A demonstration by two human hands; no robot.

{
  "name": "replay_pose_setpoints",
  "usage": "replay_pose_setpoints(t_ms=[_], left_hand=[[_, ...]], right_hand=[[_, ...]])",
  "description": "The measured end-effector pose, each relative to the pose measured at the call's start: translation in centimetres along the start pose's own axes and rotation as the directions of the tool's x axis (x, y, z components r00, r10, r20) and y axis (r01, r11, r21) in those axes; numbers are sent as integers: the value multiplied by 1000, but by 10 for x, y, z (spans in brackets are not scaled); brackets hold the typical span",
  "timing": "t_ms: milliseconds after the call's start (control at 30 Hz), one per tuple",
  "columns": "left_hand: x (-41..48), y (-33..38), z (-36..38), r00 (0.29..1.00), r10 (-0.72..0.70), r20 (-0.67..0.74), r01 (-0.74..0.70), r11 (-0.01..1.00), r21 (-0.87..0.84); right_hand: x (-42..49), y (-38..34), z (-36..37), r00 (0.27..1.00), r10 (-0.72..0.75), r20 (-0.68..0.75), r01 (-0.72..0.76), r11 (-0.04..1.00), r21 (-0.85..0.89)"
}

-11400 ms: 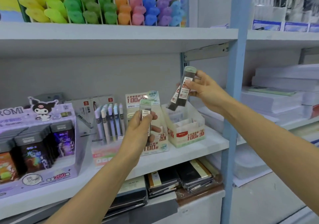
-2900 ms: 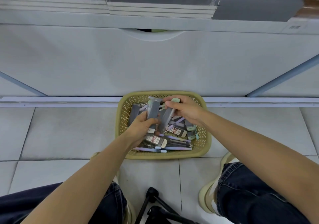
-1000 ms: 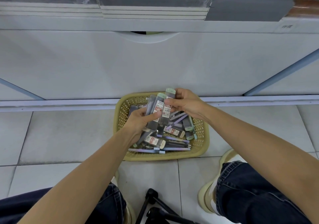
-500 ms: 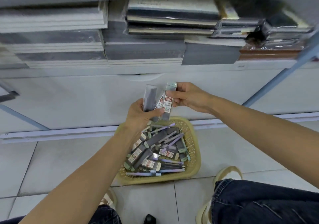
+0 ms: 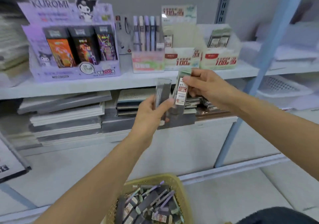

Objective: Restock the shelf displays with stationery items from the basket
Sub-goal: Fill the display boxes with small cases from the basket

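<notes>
display boxes (image 5: 183, 58) line shelf (image 5: 86, 85), open space above

Purple display box (image 5: 51, 16): its header is reading "KUROMI" in pale capitals, and its lower front is showing "200" in blue. Left cream box (image 5: 181, 59) and right cream box (image 5: 219, 60): each front is carrying a red "100". Lead case (image 5: 181, 92), which the right hand (image 5: 207, 87) is pinching: its white label is showing "0.7" above a red "100". Smaller print everywhere is blurring past reading.

Stacked notebooks (image 5: 69, 118); white mesh tray (image 5: 279, 87) well right.
</notes>
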State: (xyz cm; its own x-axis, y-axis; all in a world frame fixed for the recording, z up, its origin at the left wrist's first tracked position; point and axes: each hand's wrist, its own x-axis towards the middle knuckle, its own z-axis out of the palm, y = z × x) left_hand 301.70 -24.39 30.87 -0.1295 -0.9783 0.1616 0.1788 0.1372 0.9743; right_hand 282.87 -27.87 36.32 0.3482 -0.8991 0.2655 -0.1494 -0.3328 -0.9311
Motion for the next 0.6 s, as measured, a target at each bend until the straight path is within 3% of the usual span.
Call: replay_pose_setpoints(t_ms=[167, 333, 467, 600], left_hand=[[40, 54, 30, 997, 60, 40, -62, 997, 48], [73, 83, 50, 986, 160, 48, -163, 985, 65], [98, 95, 62, 980, 192, 58, -197, 977, 86], [116, 100, 72, 964, 196, 181, -226, 960, 167]], right_hand=[[10, -53, -67, 959, -186, -216, 175, 982, -69], [29, -78, -126, 843, -308, -440, 252, 950, -182], [53, -76, -155, 825, -328, -461, 217, 936, -278], [78, -72, -161, 829, -341, -443, 229, 930, -286]])
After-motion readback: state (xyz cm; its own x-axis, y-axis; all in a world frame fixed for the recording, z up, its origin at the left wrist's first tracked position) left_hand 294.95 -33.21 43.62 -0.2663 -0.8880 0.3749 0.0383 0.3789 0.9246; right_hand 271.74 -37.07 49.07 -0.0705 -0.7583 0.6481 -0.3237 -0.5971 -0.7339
